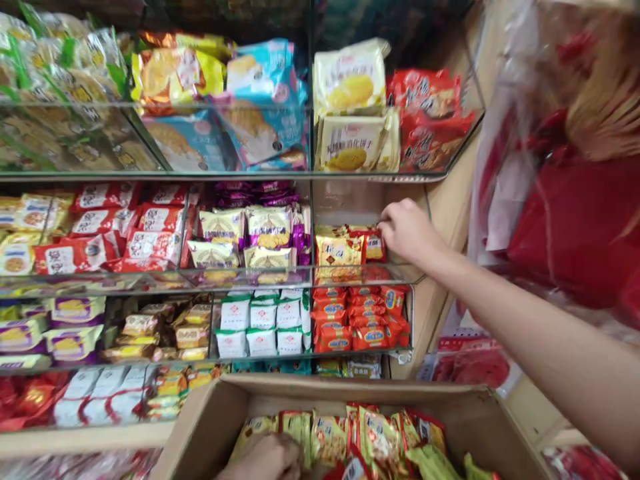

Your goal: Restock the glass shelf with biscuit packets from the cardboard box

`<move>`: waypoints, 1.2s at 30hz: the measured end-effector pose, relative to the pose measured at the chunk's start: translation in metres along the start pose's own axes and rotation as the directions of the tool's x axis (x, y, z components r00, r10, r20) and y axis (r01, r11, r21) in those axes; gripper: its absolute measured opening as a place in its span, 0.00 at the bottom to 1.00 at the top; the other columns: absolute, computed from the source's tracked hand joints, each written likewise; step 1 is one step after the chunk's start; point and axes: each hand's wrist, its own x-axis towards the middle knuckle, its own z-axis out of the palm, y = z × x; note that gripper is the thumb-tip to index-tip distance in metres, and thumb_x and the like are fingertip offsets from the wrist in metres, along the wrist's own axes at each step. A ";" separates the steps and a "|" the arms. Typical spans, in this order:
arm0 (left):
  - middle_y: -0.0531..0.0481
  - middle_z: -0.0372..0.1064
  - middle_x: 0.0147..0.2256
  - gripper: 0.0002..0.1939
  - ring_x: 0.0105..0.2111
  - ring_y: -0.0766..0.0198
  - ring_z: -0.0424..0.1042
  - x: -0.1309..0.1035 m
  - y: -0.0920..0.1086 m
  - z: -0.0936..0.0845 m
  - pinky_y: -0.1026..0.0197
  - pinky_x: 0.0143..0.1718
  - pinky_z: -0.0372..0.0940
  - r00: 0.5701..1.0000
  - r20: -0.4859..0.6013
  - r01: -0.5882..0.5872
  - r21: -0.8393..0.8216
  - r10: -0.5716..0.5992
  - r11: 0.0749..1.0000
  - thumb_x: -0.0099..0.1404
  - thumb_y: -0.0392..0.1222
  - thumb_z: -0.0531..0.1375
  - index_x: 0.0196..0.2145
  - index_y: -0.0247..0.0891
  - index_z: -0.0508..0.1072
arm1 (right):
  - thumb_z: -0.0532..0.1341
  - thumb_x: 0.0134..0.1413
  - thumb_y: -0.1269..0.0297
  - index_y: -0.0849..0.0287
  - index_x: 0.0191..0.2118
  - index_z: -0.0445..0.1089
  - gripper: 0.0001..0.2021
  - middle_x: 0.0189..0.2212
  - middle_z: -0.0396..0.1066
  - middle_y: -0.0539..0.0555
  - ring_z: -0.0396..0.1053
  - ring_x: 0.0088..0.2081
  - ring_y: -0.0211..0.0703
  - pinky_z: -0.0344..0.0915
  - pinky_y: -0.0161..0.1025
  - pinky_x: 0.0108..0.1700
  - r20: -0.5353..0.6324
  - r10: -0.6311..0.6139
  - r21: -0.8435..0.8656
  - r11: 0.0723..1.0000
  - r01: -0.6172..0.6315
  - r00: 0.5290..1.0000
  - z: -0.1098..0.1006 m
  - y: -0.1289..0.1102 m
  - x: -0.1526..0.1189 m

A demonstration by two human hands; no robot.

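My right hand [407, 230] reaches into a shelf compartment, its fingers bent and closed at the edge of a red-and-yellow snack packet [374, 245]. Beside that one stands a yellow snack packet [340, 252] with red trim, in the same compartment. Low in the view, my left hand [273, 457] is down in an open cardboard box [360, 393], over the packets at its left side. Motion blurs it and its fingertips are hidden. Similar yellow-and-red snack packets [380, 433] fill the box, with some green-wrapped ones [433, 461] at the right.
Clear dividers and front panels [250, 277] split the shelves into compartments. Below my right hand sit orange-red packets [333, 320], with white-and-green packets [263, 320] to their left. Cream biscuit packs [350, 143] stand above. Red bags in plastic [575, 220] hang at the right.
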 end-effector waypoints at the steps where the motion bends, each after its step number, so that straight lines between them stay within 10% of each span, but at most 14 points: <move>1: 0.52 0.72 0.30 0.08 0.31 0.62 0.70 -0.003 0.004 0.001 0.66 0.33 0.62 1.000 0.022 0.003 0.025 -0.003 1.000 0.54 0.35 0.54 0.28 0.43 0.71 | 0.50 0.56 0.66 0.64 0.39 0.66 0.11 0.36 0.64 0.59 0.65 0.40 0.43 0.60 0.38 0.42 -0.120 -0.069 0.057 0.995 0.077 0.990 -0.007 -0.001 -0.024; 3: 0.48 0.72 0.33 0.09 0.35 0.59 0.70 -0.007 0.014 0.002 0.62 0.36 0.63 0.994 0.103 0.018 0.068 -0.025 0.998 0.56 0.36 0.54 0.33 0.41 0.72 | 0.50 0.56 0.63 0.60 0.38 0.66 0.10 0.32 0.66 0.55 0.65 0.38 0.42 0.61 0.37 0.40 -0.223 -0.209 0.138 0.960 0.244 0.952 -0.014 -0.003 -0.081; 6: 0.42 0.69 0.41 0.16 0.43 0.54 0.67 -0.003 0.024 0.006 0.59 0.43 0.61 0.972 0.220 0.065 0.073 -0.079 0.995 0.54 0.36 0.58 0.42 0.37 0.71 | 0.52 0.55 0.61 0.54 0.39 0.67 0.09 0.29 0.68 0.52 0.66 0.33 0.38 0.61 0.34 0.35 -0.003 -0.419 0.243 0.880 0.407 0.908 0.000 0.001 -0.174; 13: 0.46 0.68 0.41 0.14 0.44 0.54 0.65 0.023 0.042 0.037 0.49 0.46 0.59 0.931 0.297 0.190 0.104 -0.213 0.976 0.51 0.32 0.62 0.39 0.33 0.71 | 0.46 0.59 0.64 0.57 0.36 0.66 0.12 0.33 0.69 0.53 0.67 0.33 0.39 0.63 0.36 0.35 0.558 -0.368 0.431 0.894 0.119 0.744 0.085 0.014 -0.307; 18: 0.42 0.69 0.37 0.14 0.46 0.44 0.62 0.029 0.038 0.054 0.48 0.45 0.56 0.928 0.320 0.198 0.016 -0.192 0.980 0.38 0.33 0.68 0.27 0.32 0.72 | 0.46 0.58 0.65 0.57 0.33 0.66 0.13 0.30 0.69 0.53 0.68 0.33 0.42 0.62 0.38 0.35 0.691 -0.322 0.419 0.908 0.004 0.648 0.099 0.016 -0.318; 23: 0.49 0.68 0.29 0.09 0.36 0.53 0.66 0.023 0.026 0.041 0.55 0.36 0.60 0.945 0.294 0.211 -0.217 -0.142 0.953 0.44 0.35 0.65 0.26 0.37 0.70 | 0.48 0.57 0.63 0.58 0.32 0.67 0.12 0.30 0.69 0.55 0.66 0.33 0.42 0.61 0.38 0.36 0.639 -0.297 0.526 0.842 -0.121 0.710 0.092 0.005 -0.309; 29: 0.54 0.68 0.29 0.09 0.28 0.67 0.67 0.033 0.054 -0.001 0.66 0.29 0.62 0.983 0.170 0.151 -0.576 -0.063 0.803 0.56 0.44 0.56 0.32 0.38 0.63 | 0.52 0.53 0.54 0.58 0.41 0.63 0.15 0.29 0.67 0.51 0.65 0.30 0.39 0.61 0.34 0.30 0.637 -0.133 0.694 0.528 -0.490 0.759 0.072 -0.039 -0.281; 36: 0.55 0.66 0.27 0.18 0.25 0.70 0.66 0.035 0.101 -0.001 0.66 0.26 0.63 0.924 -0.029 0.020 -0.992 -0.381 0.126 0.54 0.54 0.58 0.35 0.39 0.61 | 0.54 0.50 0.50 0.59 0.29 0.61 0.15 0.21 0.61 0.47 0.58 0.24 0.35 0.58 0.32 0.25 0.621 0.298 0.753 0.030 -0.658 0.725 0.069 -0.065 -0.259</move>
